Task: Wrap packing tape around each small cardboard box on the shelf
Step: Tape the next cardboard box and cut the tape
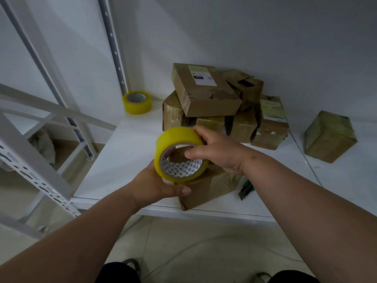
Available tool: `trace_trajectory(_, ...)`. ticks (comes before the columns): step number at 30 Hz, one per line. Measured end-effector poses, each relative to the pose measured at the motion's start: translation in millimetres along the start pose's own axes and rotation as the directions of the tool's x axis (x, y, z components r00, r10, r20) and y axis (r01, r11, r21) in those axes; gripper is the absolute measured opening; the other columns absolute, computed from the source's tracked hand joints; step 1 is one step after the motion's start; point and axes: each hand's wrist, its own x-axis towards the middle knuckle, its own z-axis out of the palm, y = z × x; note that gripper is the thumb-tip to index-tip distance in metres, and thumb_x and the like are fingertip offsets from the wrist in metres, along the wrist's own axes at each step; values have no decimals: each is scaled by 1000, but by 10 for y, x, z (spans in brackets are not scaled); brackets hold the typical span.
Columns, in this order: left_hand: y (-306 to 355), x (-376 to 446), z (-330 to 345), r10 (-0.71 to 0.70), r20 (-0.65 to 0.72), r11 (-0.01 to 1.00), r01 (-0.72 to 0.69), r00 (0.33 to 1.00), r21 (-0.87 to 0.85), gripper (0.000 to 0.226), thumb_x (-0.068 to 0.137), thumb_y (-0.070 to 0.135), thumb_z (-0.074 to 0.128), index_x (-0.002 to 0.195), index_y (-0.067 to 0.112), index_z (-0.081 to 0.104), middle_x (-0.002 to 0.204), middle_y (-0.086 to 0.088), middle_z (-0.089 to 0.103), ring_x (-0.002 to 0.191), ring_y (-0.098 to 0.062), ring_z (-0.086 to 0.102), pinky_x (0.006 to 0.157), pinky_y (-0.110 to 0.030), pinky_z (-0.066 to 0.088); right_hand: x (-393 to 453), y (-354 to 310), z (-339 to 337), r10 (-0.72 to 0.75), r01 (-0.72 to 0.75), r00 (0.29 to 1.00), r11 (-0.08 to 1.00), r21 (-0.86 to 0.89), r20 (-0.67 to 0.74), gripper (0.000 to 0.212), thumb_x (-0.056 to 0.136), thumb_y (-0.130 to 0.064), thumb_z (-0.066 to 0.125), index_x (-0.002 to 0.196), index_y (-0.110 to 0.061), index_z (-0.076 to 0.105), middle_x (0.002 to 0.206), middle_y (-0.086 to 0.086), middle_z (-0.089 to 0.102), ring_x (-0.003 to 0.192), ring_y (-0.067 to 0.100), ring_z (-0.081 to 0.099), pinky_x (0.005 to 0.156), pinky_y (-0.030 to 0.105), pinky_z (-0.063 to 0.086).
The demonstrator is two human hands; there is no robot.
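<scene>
Both hands, L (161, 184) & R (219, 152), pinch the tape (179, 155) over a half-wrapped box (210, 186) at shelf (122, 152) front; pile (220, 105) at 12 o'clock looks mostly taped, top box bare.

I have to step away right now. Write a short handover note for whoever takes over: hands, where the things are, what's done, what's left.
Right hand: holds the yellow tape roll, thumb in its core.
Left hand: supports the roll from below.
Box in progress: at the shelf's front edge, under the roll.
Box pile at the back, many shiny with tape; the top box looks mostly bare. One taped box apart on the right.
Spare roll back left; cutter beside the front box.
Left: finish this box, then any bare ones.
</scene>
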Motion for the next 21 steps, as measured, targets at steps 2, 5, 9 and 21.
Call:
trace_trajectory(2,-17,21,68,11,-21,1000,-11,1000,-10,77,50,25,91,116,43,55,114,27,64,106,10,57,85,-10,46,12,41,-29,18,-18,1000,1000,24,16,43,84,-22,70,122,-27,52,118,5,62,110,24,60,100,51,46)
trace_trajectory(5,-14,69,84,51,-54,998,-48,997,47,81,53,18,94,121,37,54,113,25,64,105,10,58,85,-9,46,15,78,-96,35,-35,999,999,2,38,42,84,-19,70,122,-21,50,117,12,61,109,29,60,99,55,45)
trace_trajectory(9,-5,129,-15,28,-41,985,-20,999,173,95,52,27,95,131,42,43,116,30,55,106,12,52,81,-12,47,9,115,-276,24,-23,1000,984,-174,0,41,76,-19,67,113,-22,50,108,17,59,97,33,60,86,50,49)
trace_trajectory(21,134,213,-421,-139,112,952,101,984,289,113,43,40,93,140,40,35,131,26,44,125,1,42,94,-22,44,-248,697,-1250,-110,-55,978,683,-729,-177,44,70,0,60,98,-30,43,88,-6,47,82,19,51,69,38,46)
